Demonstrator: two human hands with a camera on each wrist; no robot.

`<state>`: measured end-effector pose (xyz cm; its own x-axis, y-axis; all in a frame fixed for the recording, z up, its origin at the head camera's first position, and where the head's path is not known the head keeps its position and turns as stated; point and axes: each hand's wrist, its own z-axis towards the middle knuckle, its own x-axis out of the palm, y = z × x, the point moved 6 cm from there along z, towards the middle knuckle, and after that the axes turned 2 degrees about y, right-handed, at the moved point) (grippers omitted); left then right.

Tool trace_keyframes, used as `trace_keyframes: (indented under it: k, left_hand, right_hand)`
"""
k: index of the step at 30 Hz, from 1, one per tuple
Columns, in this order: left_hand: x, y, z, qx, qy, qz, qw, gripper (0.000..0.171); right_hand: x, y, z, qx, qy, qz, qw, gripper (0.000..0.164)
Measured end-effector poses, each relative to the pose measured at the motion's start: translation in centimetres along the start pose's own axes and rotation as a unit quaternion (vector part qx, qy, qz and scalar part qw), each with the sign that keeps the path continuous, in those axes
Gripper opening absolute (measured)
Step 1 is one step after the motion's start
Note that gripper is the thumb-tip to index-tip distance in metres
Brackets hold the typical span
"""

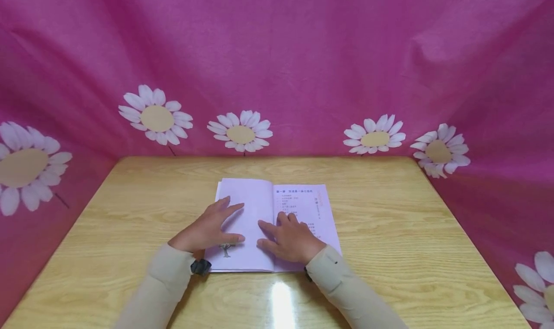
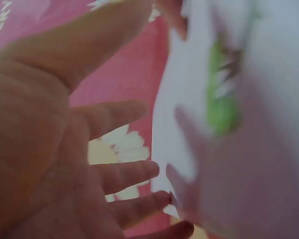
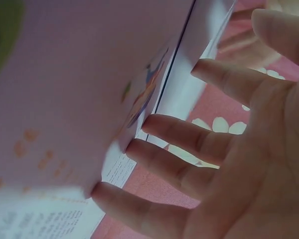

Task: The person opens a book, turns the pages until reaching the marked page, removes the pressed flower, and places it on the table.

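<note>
Probably flattening the open book (image 1: 261, 199)

It's on the table (image 1: 398, 233); L hand (image 1: 207, 229) spread over it, R hand (image 1: 293, 241) across the gutter (image 1: 273, 201) (both relaxed, gripping nothing). Next move prob. = pressing along the gutter, w/o creasing.

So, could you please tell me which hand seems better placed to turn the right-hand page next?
Probably the right hand: most of it lies over the right-hand page, whereas the left hand is spread over the left-hand page and would have to reach across.
</note>
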<state>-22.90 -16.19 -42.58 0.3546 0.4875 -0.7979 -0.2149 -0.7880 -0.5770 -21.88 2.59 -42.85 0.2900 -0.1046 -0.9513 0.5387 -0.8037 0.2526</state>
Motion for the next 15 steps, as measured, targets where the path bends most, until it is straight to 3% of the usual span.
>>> trace_keyframes:
  k: [4, 7, 15]
  left_hand:
    - [1.7, 0.1, 0.2, -0.022, 0.032, 0.013, 0.9992, 0.093]
    - [2.1, -0.1, 0.3, -0.028, 0.029, 0.033, 0.9987, 0.095]
    - [2.4, -0.7, 0.3, -0.038, 0.023, 0.079, 0.9959, 0.095]
  right_hand:
    - [0.1, 0.0, -0.3, -0.008, 0.0, -0.008, 1.0, 0.06]
    - [0.0, -0.3, -0.5, -0.01, 0.001, 0.003, 1.0, 0.059]
    - [-1.6, -2.3, -1.1, 0.003, -0.015, 0.11, 0.994, 0.065]
